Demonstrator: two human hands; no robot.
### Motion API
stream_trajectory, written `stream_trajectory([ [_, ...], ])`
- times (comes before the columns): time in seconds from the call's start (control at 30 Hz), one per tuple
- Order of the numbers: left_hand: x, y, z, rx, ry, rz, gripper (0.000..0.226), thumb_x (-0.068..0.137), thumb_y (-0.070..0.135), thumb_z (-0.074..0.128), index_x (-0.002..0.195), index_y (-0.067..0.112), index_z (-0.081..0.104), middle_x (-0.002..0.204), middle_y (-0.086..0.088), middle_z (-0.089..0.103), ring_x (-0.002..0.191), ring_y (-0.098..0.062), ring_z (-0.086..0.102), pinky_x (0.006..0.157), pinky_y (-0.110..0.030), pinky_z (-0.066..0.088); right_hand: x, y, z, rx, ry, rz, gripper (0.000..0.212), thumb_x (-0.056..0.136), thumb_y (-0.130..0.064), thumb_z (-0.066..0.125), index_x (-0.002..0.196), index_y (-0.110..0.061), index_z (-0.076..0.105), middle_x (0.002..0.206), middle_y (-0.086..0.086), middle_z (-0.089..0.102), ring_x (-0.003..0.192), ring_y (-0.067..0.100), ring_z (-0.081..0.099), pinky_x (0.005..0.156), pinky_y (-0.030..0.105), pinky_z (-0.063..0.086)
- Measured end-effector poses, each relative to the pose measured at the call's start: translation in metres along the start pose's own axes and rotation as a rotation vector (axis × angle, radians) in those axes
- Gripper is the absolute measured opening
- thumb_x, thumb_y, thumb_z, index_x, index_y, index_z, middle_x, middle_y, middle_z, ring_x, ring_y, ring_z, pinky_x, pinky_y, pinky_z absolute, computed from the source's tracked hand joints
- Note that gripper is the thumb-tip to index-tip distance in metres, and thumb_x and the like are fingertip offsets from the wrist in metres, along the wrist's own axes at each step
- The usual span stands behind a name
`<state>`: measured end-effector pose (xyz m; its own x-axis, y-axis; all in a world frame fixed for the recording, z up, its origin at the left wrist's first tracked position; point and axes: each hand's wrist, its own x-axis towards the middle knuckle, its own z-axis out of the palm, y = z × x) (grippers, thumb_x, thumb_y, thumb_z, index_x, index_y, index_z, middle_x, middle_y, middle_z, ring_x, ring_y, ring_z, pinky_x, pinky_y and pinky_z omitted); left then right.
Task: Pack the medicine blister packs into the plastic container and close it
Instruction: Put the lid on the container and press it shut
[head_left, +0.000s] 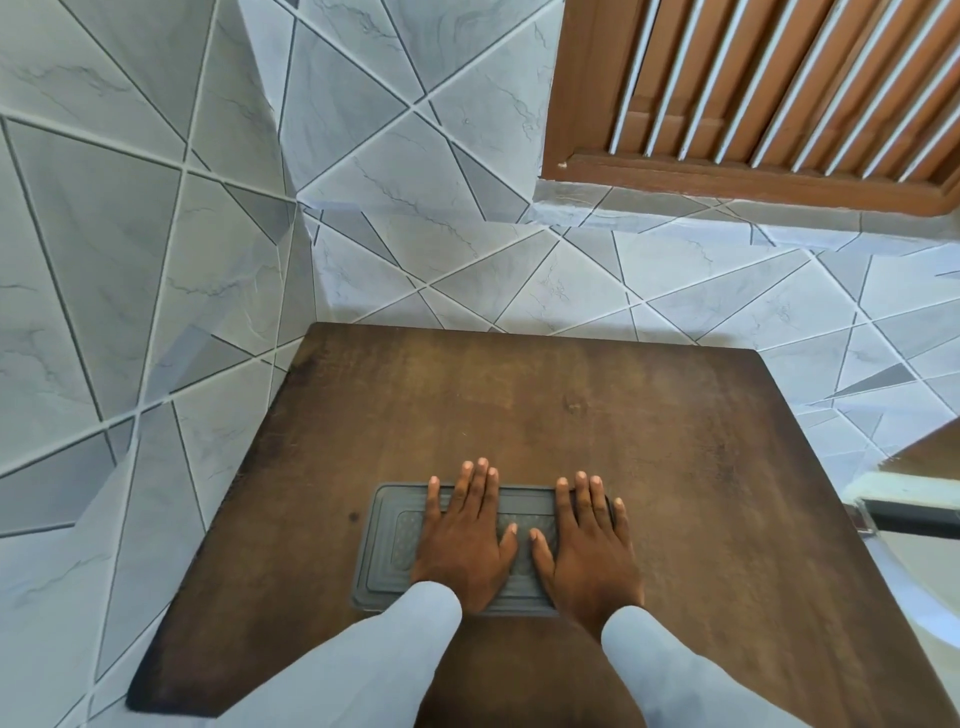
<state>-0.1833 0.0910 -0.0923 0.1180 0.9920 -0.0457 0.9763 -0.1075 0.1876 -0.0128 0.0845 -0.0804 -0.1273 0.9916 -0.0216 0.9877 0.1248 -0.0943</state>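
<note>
A flat, translucent grey plastic container (387, 545) lies on the brown wooden table (519, 405), with its ridged lid on top. My left hand (462, 535) rests palm down on the lid's middle, fingers spread flat. My right hand (587, 545) lies palm down on the lid's right end, fingers spread, covering that edge. Both thumbs nearly meet over the centre. A faint pattern shows through the lid, but no blister packs are clearly visible. Both arms wear light grey sleeves.
The small table stands in a corner of grey tiled walls (156, 260). A brown wooden louvred window (753, 93) is up at the right. A white and dark object (904, 512) sits just off the table's right edge.
</note>
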Motion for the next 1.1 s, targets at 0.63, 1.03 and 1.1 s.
stream_trajectory([
  [0.63,-0.019,-0.007,-0.011,0.038,-0.074,0.11,0.079,0.087,0.063,0.007,0.151,0.02,-0.01,0.161,0.001,-0.014,0.147,-0.017,-0.018,0.116,-0.052,-0.014,0.0,-0.001,-0.002,-0.003,-0.029,0.031,0.078,0.089,-0.06,0.008,0.154,-0.017,0.003,0.164,0.01,0.004,0.15,0.025,-0.005,0.121,0.045,-0.005],
  [1.03,-0.038,-0.068,-0.022,-0.003,-0.026,-0.088,0.079,0.088,0.064,-0.001,0.152,0.02,-0.008,0.162,0.001,-0.012,0.147,-0.015,-0.017,0.118,-0.046,-0.013,-0.007,-0.002,-0.009,0.035,-0.036,0.125,0.074,0.091,-0.064,0.008,0.154,-0.027,0.004,0.164,0.009,0.005,0.15,0.027,-0.004,0.121,0.048,0.0],
  [1.1,-0.037,-0.068,-0.023,0.004,-0.028,-0.086,0.079,0.088,0.065,0.0,0.152,0.019,-0.009,0.162,0.0,-0.013,0.147,-0.016,-0.016,0.118,-0.046,-0.012,-0.006,-0.001,-0.008,0.049,-0.032,0.123,0.074,0.091,-0.063,0.009,0.155,-0.025,0.005,0.164,0.011,0.005,0.15,0.027,-0.004,0.122,0.045,0.002],
])
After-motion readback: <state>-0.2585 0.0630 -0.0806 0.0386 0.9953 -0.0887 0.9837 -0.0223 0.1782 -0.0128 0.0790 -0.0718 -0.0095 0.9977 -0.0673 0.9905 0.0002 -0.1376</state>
